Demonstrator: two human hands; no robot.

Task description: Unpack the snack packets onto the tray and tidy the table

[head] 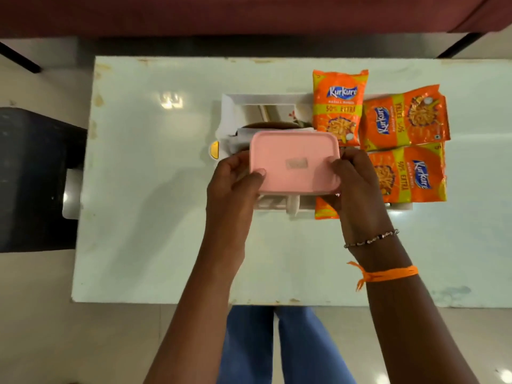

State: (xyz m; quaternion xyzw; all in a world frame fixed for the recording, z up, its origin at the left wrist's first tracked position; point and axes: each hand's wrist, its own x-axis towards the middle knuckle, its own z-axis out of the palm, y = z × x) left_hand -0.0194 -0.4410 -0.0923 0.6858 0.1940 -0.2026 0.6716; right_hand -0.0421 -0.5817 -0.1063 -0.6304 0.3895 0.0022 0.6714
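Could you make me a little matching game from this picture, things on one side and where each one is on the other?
Things:
1. pink box
2. upright snack packet
3. orange thread
4. white tray

Places:
A. tied round the right wrist
B. held between both hands
C. lying on the table, partly hidden under the box
D. farthest from the person, label reading the right way up

Pairs: 1-B, 2-D, 3-A, 4-C

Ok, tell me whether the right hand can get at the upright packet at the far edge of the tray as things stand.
Probably not right now: the right hand and left hand both grip the pink box. The upright packet itself lies uncovered beyond the box, so once the box is put down the way looks free.
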